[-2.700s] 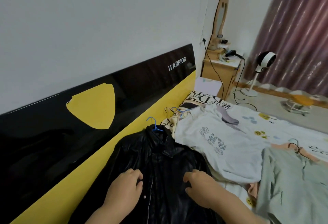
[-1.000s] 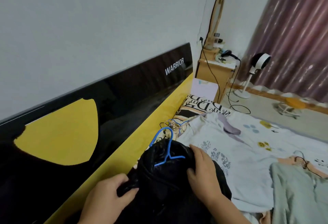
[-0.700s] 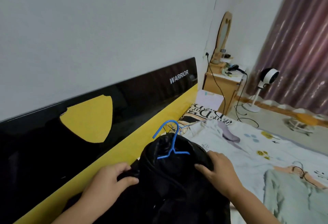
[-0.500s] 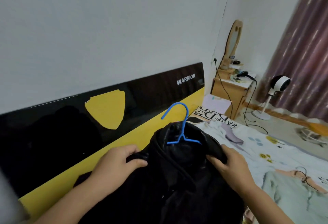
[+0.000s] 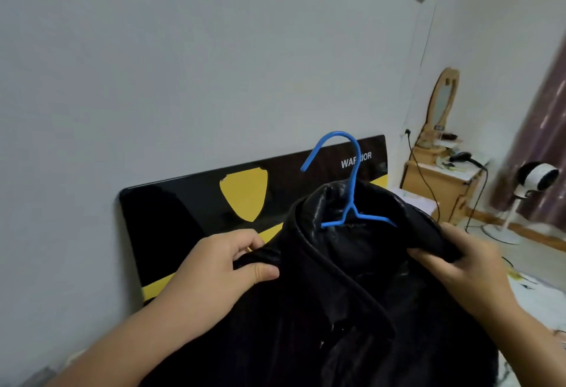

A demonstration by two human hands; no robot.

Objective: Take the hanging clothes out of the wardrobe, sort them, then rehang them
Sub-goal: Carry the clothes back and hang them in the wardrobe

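Note:
A shiny black jacket on a blue hanger is held up in front of me, filling the lower middle of the head view. My left hand grips its left shoulder, thumb over the fabric. My right hand grips the right shoulder by the collar edge. The hanger's hook sticks up above the collar. The jacket hides most of the bed and the other clothes on it.
A black and yellow headboard stands against the white wall behind the jacket. At the right are a wooden bedside cabinet with an oval mirror and a hair dryer, a white fan, and purple curtains.
Both hands have lifted the black jacket off the bed and raised it higher, hanger hook now above the headboard. My view has tilted up, so the bed's clothes are out of sight.

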